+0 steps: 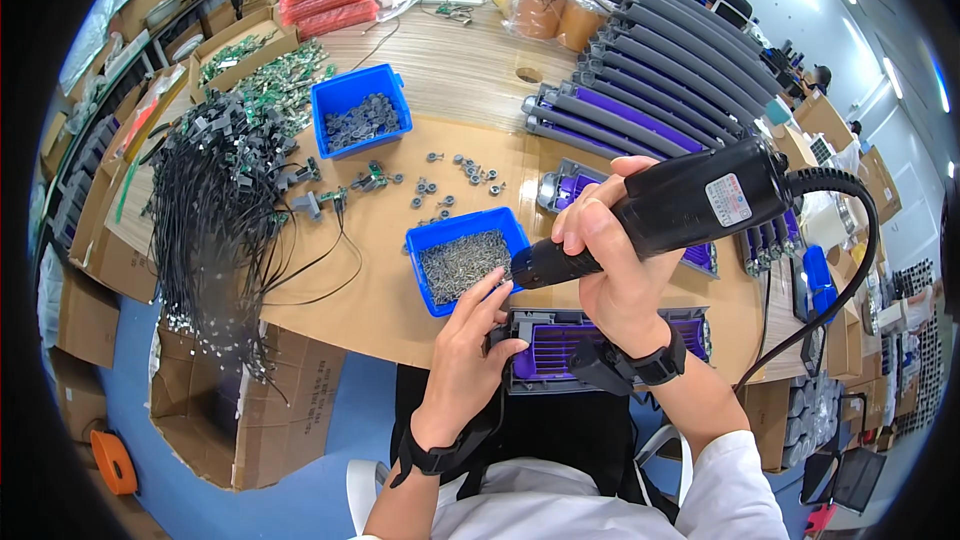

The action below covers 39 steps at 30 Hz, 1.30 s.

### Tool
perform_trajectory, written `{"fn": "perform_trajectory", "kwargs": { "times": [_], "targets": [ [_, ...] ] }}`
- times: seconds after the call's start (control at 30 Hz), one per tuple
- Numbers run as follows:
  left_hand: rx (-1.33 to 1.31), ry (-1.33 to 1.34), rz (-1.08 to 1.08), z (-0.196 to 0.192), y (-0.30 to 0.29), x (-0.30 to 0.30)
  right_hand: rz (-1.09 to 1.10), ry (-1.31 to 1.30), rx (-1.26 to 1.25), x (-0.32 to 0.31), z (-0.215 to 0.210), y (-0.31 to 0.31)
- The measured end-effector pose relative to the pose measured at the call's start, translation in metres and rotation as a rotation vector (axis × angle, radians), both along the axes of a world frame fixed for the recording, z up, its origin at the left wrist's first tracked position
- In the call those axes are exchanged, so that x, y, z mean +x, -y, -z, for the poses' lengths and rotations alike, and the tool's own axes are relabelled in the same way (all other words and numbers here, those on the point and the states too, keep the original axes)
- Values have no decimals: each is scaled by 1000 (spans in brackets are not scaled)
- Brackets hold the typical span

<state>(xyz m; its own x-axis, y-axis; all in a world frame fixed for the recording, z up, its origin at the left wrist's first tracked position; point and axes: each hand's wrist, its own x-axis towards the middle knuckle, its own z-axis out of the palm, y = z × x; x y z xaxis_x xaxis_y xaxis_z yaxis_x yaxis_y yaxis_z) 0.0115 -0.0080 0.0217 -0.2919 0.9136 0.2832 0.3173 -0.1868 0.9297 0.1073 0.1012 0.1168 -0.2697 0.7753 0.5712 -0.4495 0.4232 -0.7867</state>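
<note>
Gripping the black electric screwdriver, your right hand is closed tight around its body, with the tip pointing left and down toward your left hand. Your left fingers are pinched at the screwdriver's tip, resting on the near left corner of the grey and purple plastic part lying at the table edge in front of you. Just beyond your left hand sits a blue tray of screws. Farther left lies a bundle of black cables.
</note>
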Motion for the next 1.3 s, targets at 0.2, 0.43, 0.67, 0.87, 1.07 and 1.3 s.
{"fn": "perform_trajectory", "kwargs": {
  "times": [0.2,0.43,0.67,0.87,1.07,1.3],
  "targets": [
    [40,-7,-5,1,0,1,-3,40,23,3,3,0],
    [56,-22,-1,0,0,1,-16,-72,-7,2,7,-1],
    [47,-21,-6,0,0,2,-32,2,10,5,1,3],
    [79,-20,-6,3,-1,2,-57,-41,18,4,7,1],
    [39,-17,-3,2,0,2,-74,-17,8,5,7,0],
    [64,-31,-11,5,0,2,-85,3,-4,6,7,0]
  ]
}}
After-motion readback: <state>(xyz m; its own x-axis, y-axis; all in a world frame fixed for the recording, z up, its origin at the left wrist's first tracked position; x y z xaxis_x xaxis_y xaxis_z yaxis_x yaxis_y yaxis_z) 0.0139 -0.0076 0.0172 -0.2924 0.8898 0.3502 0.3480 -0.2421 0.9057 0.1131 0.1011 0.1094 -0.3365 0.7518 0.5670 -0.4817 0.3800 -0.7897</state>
